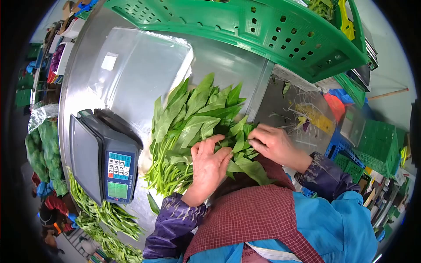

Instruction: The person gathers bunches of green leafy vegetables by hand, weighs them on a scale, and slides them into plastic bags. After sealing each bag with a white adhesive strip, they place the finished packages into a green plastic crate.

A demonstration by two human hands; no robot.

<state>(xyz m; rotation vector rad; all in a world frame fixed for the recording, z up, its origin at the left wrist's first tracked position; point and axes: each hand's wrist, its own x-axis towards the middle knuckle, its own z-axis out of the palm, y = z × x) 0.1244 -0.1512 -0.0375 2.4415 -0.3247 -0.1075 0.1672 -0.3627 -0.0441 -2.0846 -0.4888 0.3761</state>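
Observation:
A pile of long-stemmed leafy greens (193,118), which look like water spinach, lies on the metal table, stems toward the lower left. My left hand (208,163) rests on the pile near its front, with fingers bent and closed around some leaves and stems. To the right, my right hand (277,143) has its fingers pinched on leaves at the pile's right side. Loose leaves (252,170) hang over the table's near edge against the checked apron. What lies under my left palm is hidden.
A digital scale (118,175) stands left of the pile. Clear plastic bags (140,65) lie behind it. A large green crate (263,30) spans the far side. More greens (103,215) lie at the lower left. Debris litters the floor (307,116) at right.

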